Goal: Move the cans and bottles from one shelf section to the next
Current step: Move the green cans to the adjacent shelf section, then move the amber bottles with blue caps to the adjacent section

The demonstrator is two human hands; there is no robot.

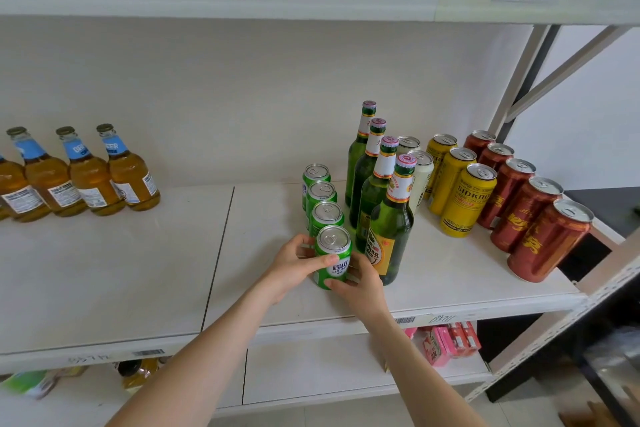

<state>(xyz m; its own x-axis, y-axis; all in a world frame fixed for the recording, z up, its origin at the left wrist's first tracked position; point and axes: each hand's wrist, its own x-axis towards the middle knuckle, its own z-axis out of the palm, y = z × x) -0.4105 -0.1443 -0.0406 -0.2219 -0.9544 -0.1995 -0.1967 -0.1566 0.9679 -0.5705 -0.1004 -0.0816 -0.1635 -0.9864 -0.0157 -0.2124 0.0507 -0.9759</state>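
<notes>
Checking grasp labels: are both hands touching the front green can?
Touching. The head view shows the left hand with its thumb across the front green can, and the right hand wrapped round its base.

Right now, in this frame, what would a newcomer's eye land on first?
Both hands meet near the front of the shelf: the left hand and right hand grip the front green can, first in a row of four. To its right stand rows of green bottles, yellow cans and red cans. Amber bottles stand apart on the left section.
</notes>
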